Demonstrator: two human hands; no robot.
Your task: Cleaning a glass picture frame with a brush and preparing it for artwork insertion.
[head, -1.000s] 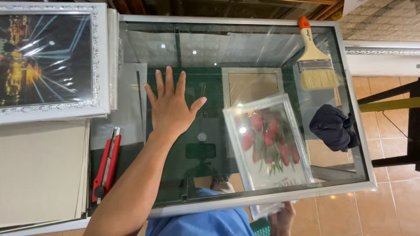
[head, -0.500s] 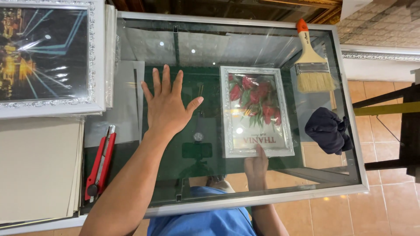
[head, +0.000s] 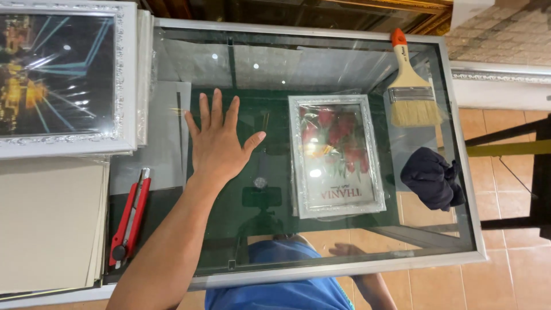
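My left hand lies flat on the glass tabletop, fingers spread, holding nothing. To its right a small silver-framed picture of red roses lies flat on the glass. My right hand is low at the near edge, seen blurred through the glass. It is apart from the picture and holds nothing.
A metal rim frames the glass. A wide paintbrush with an orange tip and a dark crumpled cloth lie at the right. A red utility knife, beige boards and a large white-framed picture sit at the left.
The rose picture went from tilted in my right hand to flat on the glass. My right hand let go and drew back to the near edge. My left hand stayed put.
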